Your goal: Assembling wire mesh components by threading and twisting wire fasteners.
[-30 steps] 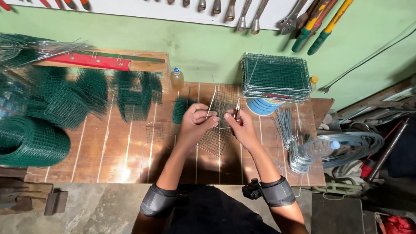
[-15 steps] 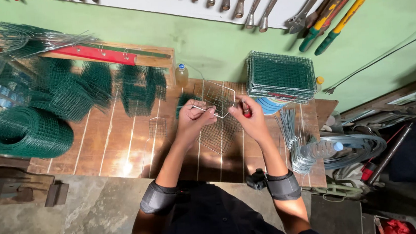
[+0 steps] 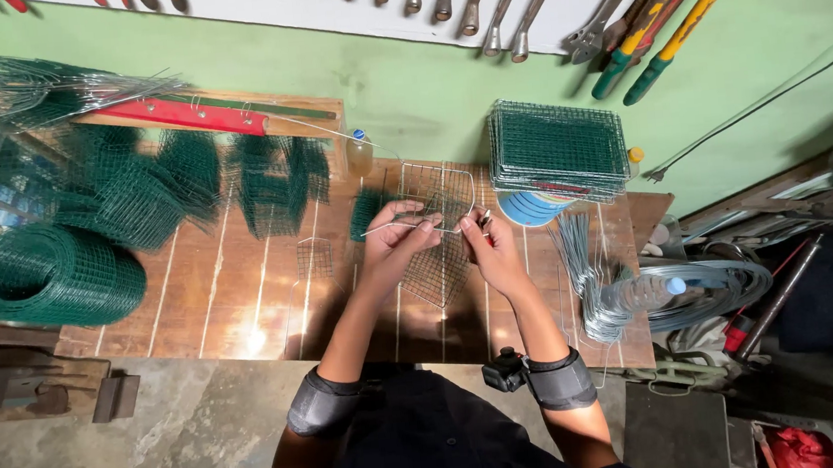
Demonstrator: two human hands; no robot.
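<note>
Hands meet over the wooden bench [image 3: 241, 299]: left hand [image 3: 392, 241] pinches a wire mesh panel [image 3: 436, 232] by its rim wire, right hand [image 3: 488, 248] grips it beside, near 1 stack of green mesh panels [image 3: 558, 146].

Your hands [image 3: 442, 237] met over the mesh panel [image 3: 439, 262] — mesh roll [image 3: 44, 277] far left, stacked panels [image 3: 558, 146] behind-right, wire bundle [image 3: 591, 279] right.

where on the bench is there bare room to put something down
Bare wood on the workbench lies between the green mesh roll and the left hand. Crowded: right side, with mesh panel stack and cut wires.
</note>
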